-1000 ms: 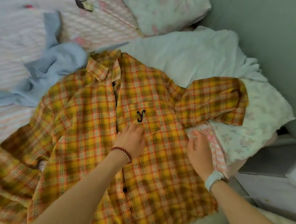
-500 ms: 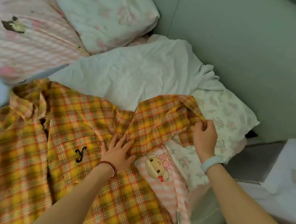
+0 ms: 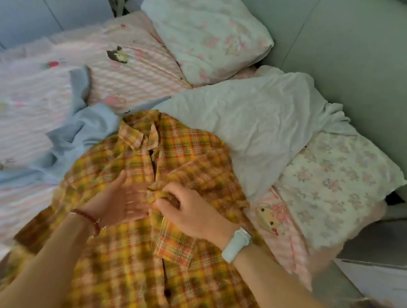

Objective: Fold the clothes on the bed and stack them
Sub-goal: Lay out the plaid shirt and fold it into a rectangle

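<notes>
A yellow and orange checked shirt [image 3: 129, 256] lies spread front-up on the bed [image 3: 33, 110], and both hands meet over the middle of its chest. The right hand [image 3: 194, 214] is palm-down, its fingers [image 3: 171, 190] curled and pinched on the cuff end of the shirt's sleeve [image 3: 203, 177], which is folded inward across the chest from the shoulder beyond that hand. The left hand [image 3: 121, 201] lies just beside it, fingers spread and flat on the cloth, gripping nothing; it is blurred, so the exact contact of each finger is hard to tell. The fingertips of the two hands are nearly touching. A dark red bead bracelet [image 3: 90, 217] sits on the left wrist and a pale band [image 3: 236, 244] on the right wrist. Straight ahead of the hands is the shirt's collar [image 3: 137, 135], with the open button line running back toward them. Ahead and to the left of the left hand a light blue garment [image 3: 77, 132] lies crumpled, touching the shirt's shoulder. Ahead and to the right of the right hand is a rumpled white cloth [image 3: 247, 123], its edge against the folded sleeve. Just right of the right wrist a pink striped piece with a cartoon girl print [image 3: 271, 217] shows beside the shirt, and past it a flowered cloth [image 3: 339, 181]. Far ahead of both hands rests a flowered pillow [image 3: 205, 30].
</notes>
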Action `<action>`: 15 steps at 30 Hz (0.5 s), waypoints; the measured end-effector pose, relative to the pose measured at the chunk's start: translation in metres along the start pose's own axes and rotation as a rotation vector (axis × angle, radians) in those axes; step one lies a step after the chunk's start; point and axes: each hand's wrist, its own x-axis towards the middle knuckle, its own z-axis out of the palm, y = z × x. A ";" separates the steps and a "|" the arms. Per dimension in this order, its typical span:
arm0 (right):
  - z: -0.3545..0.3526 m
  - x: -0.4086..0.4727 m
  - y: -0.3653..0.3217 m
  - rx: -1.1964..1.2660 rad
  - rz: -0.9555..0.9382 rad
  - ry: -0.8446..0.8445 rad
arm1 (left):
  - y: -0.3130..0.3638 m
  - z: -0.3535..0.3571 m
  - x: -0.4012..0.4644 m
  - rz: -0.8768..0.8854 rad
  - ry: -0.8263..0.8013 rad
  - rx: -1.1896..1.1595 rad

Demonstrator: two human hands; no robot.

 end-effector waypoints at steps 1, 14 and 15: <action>0.028 0.007 -0.010 0.046 -0.006 -0.106 | -0.011 -0.025 -0.012 -0.037 0.001 -0.028; 0.111 -0.014 0.111 -0.911 0.340 0.215 | -0.150 -0.117 -0.029 0.010 0.273 0.602; 0.105 -0.018 0.120 -0.981 0.416 0.141 | -0.152 -0.122 -0.029 0.024 0.281 0.546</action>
